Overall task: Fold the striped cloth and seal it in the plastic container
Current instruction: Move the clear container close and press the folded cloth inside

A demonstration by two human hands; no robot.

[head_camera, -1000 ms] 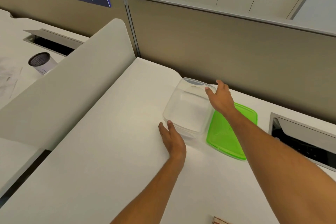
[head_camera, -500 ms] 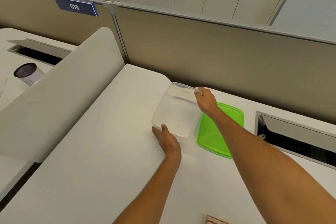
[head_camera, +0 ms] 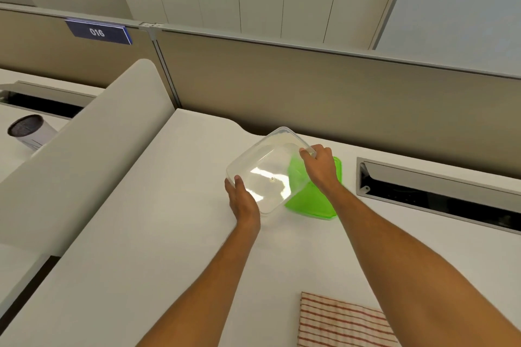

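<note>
At the far side of the desk (head_camera: 141, 262), you now have the plastic container (head_camera: 265, 175) lifted and tipped, where a second ago it sat flat beside the green lid (head_camera: 315, 203). Your right hand (head_camera: 320, 169) curls its fingers over the far rim, a grip that was only a reach a second ago, and your left hand (head_camera: 242, 200) pinches the near corner with the thumb on top. The container's right side now hangs over part of the lid, which shows green through the clear wall. My reading is that you are bringing the container toward yourself to load it.

The striped cloth (head_camera: 341, 321) lies near you at the bottom edge of the view, just beside your right forearm and well apart from the container. It looks already folded into a rectangle, though the frame cuts off part of it. So the packing and the sealing are both yet to do.

The white desk is bounded by a beige partition (head_camera: 310, 87) at the back, which carries a blue sign (head_camera: 97, 32) reading 016. A curved white divider (head_camera: 84, 155) separates you from the neighbouring desk, where a cylindrical cup (head_camera: 28, 131) lies. A cable tray slot (head_camera: 439, 191) opens in the desk on the right.
</note>
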